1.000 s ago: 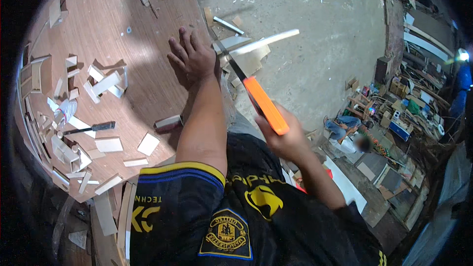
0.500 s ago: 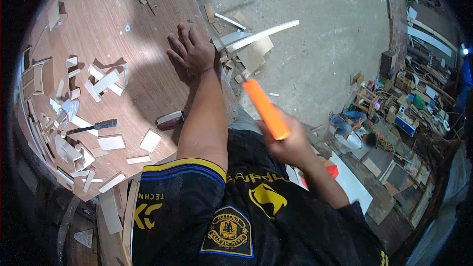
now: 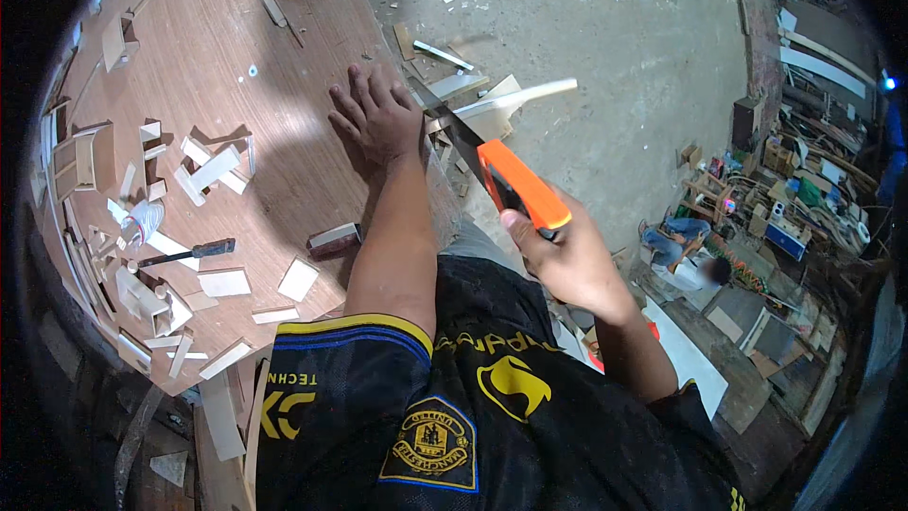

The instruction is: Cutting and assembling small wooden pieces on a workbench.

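Observation:
My left hand (image 3: 378,123) lies on the wooden worktop (image 3: 303,19) at its right edge, fingers spread, beside a pale wooden strip (image 3: 539,88) that sticks out over the concrete floor. My right hand (image 3: 558,260) grips the orange handle of a handsaw (image 3: 520,189); its dark blade crosses the strip just right of my left hand, at the edge. Left of my forearm lies a small dark-and-pale block (image 3: 333,238). Farther left are a black-handled tool (image 3: 208,249), several cut pieces of pale wood (image 3: 218,167) and a crumpled plastic item (image 3: 142,222).
Wood offcuts (image 3: 445,55) lie on the concrete floor (image 3: 615,76) beyond the edge. At the right, another person (image 3: 686,260) sits low among piled tools, boards and boxes (image 3: 785,237). More boards (image 3: 218,416) stand below the worktop's near edge.
The saw and my right hand have moved back and forth; the blade now reaches farther forward past the strip than half a second ago. My left hand stays spread on the worktop.

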`<move>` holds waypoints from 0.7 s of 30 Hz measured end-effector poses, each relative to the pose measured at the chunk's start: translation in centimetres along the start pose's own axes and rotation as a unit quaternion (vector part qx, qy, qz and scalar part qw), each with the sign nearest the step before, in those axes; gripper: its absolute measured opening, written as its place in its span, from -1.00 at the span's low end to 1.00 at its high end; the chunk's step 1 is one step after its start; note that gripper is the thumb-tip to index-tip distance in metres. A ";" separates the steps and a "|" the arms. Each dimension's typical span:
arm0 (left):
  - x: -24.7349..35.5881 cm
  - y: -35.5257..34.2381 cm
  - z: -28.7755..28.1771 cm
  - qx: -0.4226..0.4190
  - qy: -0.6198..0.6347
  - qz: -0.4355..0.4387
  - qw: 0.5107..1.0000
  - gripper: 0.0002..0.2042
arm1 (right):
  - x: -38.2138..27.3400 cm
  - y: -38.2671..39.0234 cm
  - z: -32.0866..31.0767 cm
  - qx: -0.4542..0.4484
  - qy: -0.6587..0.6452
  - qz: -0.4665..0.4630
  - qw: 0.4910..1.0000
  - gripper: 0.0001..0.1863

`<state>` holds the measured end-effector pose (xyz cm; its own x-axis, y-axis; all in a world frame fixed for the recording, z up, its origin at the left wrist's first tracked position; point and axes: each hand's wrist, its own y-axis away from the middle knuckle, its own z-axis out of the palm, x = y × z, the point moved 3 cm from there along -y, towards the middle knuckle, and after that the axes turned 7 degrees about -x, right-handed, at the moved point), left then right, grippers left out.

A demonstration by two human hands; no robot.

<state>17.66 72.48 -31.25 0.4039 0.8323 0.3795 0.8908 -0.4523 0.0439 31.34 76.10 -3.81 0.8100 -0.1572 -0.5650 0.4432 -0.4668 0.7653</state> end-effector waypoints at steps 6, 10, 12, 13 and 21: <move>1.1 0.1 0.5 0.002 0.000 -0.031 1.000 -0.58 | -1.4 -0.7 0.1 -0.005 0.143 -0.077 0.987 -0.61; -0.2 0.2 1.0 0.006 -0.041 -0.031 0.999 -0.55 | -4.3 3.9 -1.0 -0.045 0.155 -0.043 0.986 -0.62; -0.2 0.1 0.4 0.001 -0.036 -0.035 0.999 -0.54 | -4.9 6.6 -2.2 -0.064 0.150 0.000 0.987 -0.62; -0.2 0.1 0.3 -0.001 -0.034 -0.041 0.999 -0.54 | -4.6 7.3 -2.7 -0.063 0.149 0.002 0.987 -0.62; 2.1 0.6 -1.4 -0.064 -0.036 -0.034 0.997 -0.51 | 3.3 -3.2 0.6 0.015 0.127 -0.067 0.990 -0.74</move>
<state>18.73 73.49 -29.16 0.3617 0.8812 0.3045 0.8847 -0.4274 0.1861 32.37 76.53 -8.37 0.8170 0.1293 -0.5620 0.5442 -0.4951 0.6773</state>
